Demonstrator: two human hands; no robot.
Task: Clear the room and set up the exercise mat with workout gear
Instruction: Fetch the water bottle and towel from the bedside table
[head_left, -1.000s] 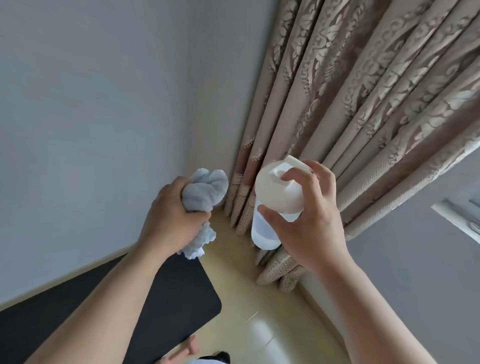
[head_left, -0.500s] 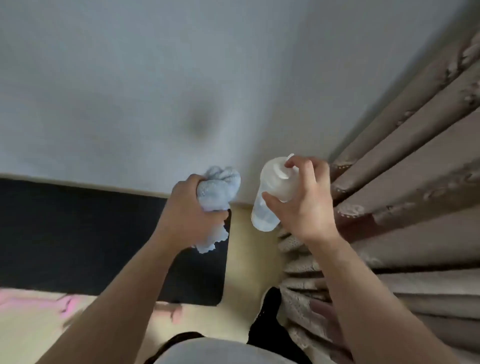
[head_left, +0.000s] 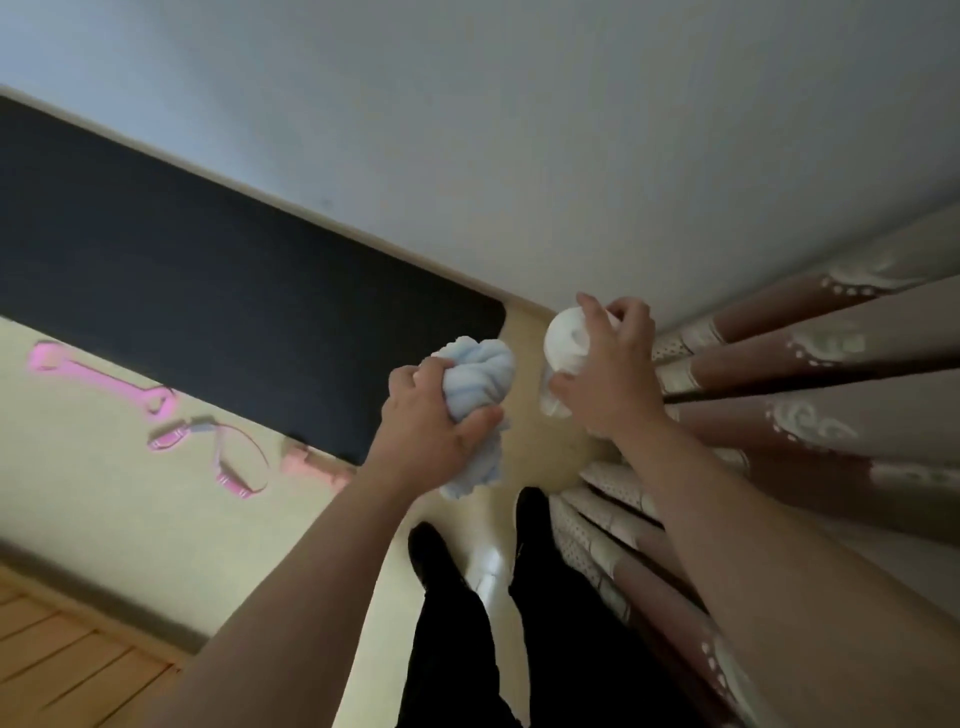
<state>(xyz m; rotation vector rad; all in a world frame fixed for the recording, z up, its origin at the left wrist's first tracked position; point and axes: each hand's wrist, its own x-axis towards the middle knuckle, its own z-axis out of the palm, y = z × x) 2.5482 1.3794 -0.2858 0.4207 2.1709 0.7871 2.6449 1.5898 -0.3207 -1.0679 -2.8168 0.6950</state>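
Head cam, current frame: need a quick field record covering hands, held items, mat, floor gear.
left hand: grips a bunched blue towel
right hand: grips a white bottle, lid end toward the camera
black mat: unrolled flat on the floor, along the wall base
pink gear: on the floor beside the mat's near edge, not on it; too blurred to identify
curtain: hangs to the person's right, close to the bottle
items placed on mat: none visible

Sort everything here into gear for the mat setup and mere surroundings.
Job: flat black exercise mat; pink strap gear on the floor; crumpled light-blue towel in left hand; white-capped clear bottle in right hand.
Surroundings: patterned brown curtain; grey wall.
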